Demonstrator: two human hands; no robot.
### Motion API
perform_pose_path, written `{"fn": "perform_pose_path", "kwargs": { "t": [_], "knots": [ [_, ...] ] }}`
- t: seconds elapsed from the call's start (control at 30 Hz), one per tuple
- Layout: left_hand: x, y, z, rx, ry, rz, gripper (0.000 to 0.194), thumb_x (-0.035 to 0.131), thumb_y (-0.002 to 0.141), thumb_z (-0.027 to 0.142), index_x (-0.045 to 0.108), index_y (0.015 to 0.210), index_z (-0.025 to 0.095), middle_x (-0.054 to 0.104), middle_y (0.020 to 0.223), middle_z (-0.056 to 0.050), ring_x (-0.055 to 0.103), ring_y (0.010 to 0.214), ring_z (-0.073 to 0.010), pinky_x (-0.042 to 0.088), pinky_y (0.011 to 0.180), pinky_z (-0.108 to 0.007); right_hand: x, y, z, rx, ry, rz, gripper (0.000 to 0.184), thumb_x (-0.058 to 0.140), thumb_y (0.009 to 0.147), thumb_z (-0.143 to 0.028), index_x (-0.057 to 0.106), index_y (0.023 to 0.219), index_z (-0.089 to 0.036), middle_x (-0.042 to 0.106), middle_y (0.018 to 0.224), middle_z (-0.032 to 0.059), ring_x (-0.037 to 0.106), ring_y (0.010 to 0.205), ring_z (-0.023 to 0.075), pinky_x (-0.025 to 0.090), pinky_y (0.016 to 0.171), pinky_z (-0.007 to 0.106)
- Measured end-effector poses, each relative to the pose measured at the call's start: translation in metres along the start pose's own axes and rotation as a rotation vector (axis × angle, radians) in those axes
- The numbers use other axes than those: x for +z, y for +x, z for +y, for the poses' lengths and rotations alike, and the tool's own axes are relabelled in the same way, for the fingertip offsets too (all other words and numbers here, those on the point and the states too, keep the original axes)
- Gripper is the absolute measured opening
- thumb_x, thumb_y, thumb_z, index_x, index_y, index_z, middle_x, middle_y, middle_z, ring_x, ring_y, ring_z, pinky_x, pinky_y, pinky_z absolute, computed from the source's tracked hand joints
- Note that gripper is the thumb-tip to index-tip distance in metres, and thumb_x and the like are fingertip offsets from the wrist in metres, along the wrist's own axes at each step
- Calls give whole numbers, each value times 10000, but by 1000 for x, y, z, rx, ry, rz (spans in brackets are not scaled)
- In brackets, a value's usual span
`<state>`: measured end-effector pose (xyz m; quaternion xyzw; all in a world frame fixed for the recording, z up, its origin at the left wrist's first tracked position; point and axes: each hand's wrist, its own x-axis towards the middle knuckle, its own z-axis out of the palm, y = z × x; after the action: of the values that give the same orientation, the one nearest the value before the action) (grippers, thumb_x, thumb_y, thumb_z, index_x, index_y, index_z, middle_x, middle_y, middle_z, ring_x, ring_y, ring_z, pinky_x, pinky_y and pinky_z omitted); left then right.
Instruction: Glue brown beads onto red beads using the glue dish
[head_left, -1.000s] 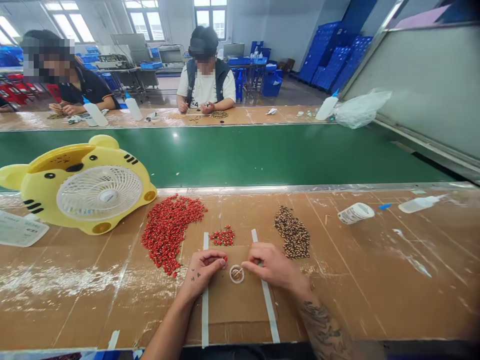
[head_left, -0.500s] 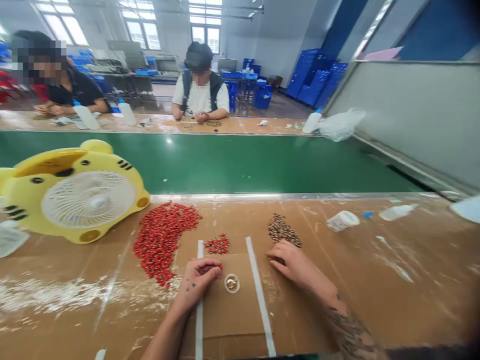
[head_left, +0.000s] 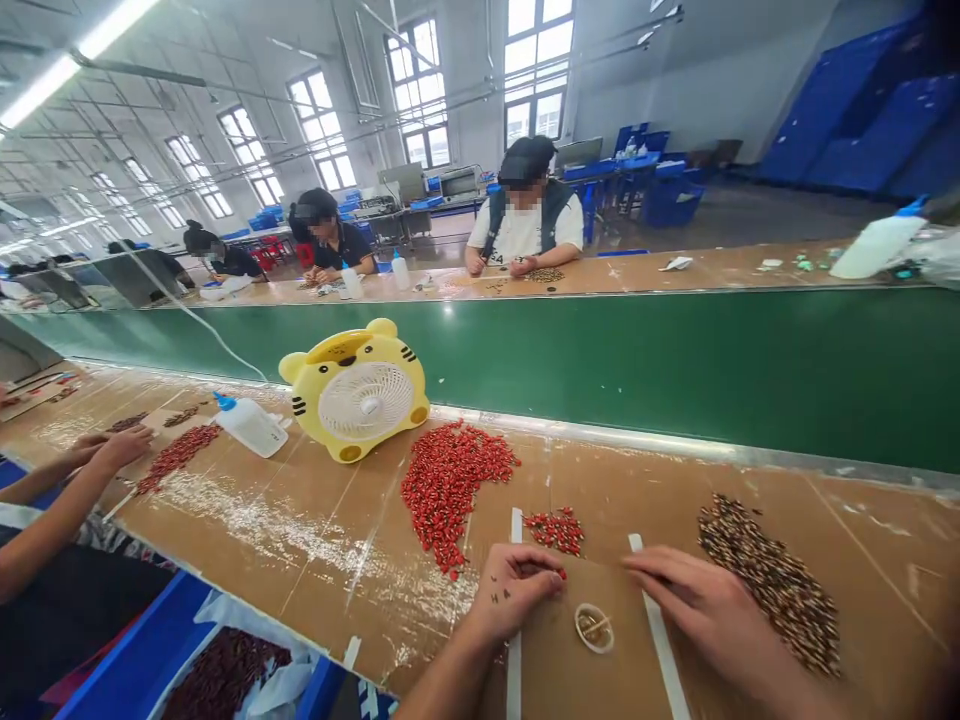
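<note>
Thumb and forefinger of my left hand [head_left: 514, 592] pinch a small red piece [head_left: 562, 575] above the left part of a cardboard sheet [head_left: 559, 670]. My right hand [head_left: 705, 600] is over the right tape strip, its fingertips together and slightly blurred; whether they hold anything I cannot make out. Between the hands, a small round clear dish [head_left: 594, 628] stands on the cardboard with a little something inside. Just beyond the left hand is a small group of red pieces [head_left: 555, 530]. To the right of my right hand spreads a pile of brown-and-black pieces [head_left: 772, 580].
A larger red heap [head_left: 454, 490] lies left of the cardboard, beside a yellow animal-faced fan [head_left: 360, 395]. Farther left are a white glue bottle [head_left: 251, 425] and a co-worker's hands [head_left: 112, 450]. A green belt [head_left: 600, 350] separates my table from a person [head_left: 525, 220] opposite.
The view has swung left, showing more of the table and a neighbour's arms. My right hand has moved from the brown pile toward the cardboard. My left hand still holds the red piece.
</note>
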<state>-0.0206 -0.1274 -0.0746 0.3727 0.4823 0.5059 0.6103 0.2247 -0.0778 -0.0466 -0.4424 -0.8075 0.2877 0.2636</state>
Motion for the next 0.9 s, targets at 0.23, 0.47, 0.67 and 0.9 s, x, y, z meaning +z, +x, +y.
{"fn": "perform_pose_path", "kwargs": {
  "t": [0.23, 0.47, 0.67, 0.9],
  "knots": [
    [-2, 2, 7, 210, 218, 40, 136, 757, 698, 284, 789, 758, 166, 764, 824, -97, 686, 809, -221, 537, 769, -299, 40, 18, -46, 14, 218, 30, 178, 561, 899, -244, 735, 889, -210, 741, 892, 46, 683, 828, 190, 531, 771, 288],
    [-1, 2, 2, 248, 261, -1, 165, 734, 750, 318, 776, 798, 166, 750, 845, -101, 690, 804, -216, 552, 745, -295, 50, 12, -45, 84, 220, 60, 115, 599, 885, -259, 702, 867, -210, 730, 842, 36, 666, 766, 184, 516, 731, 284],
    [-2, 2, -1, 298, 277, -32, 140, 718, 787, 295, 769, 813, 168, 743, 859, -107, 687, 836, -220, 548, 769, -307, 51, 13, -48, 73, 200, 32, 103, 606, 879, -230, 698, 836, -210, 720, 815, 22, 654, 756, 178, 489, 721, 274],
    [-1, -1, 4, 349, 351, -23, 127, 686, 808, 268, 784, 795, 189, 760, 820, -91, 699, 785, -211, 560, 747, -313, 48, 12, -50, 69, 212, 14, 112, 621, 873, -216, 732, 861, -216, 726, 823, 23, 654, 768, 181, 479, 730, 282]
  ]
}}
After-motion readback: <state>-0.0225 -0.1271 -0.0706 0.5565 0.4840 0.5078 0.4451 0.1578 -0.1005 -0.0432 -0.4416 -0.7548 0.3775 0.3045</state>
